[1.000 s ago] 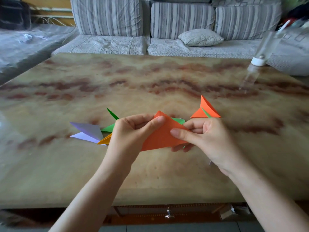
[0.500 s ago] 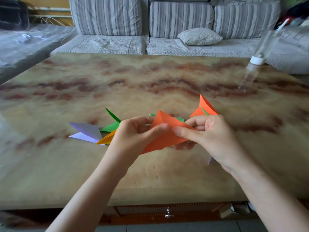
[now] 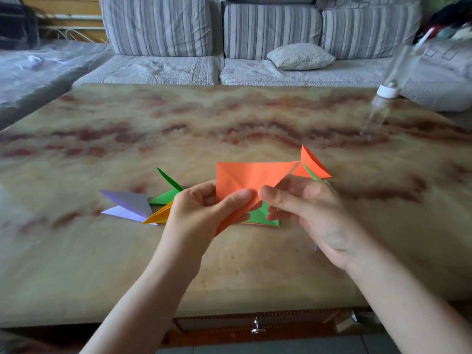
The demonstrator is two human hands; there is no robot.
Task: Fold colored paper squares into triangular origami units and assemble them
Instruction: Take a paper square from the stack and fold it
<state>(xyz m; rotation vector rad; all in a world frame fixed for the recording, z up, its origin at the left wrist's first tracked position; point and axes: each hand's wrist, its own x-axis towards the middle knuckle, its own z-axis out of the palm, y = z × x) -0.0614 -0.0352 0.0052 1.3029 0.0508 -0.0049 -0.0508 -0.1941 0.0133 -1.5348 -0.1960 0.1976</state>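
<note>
Left hand pinches the orange paper above the worktop, likely raised so creases can be worked. Right hand meets the paper's right edge; whether it grips is unclear. Folded units lie left of the paper

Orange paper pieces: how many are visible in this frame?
2, excluding the yellow-orange unit. One opened sheet gripped by the left hand; one folded unit on the table just beyond the right hand. More may be hidden under the hands.
</note>
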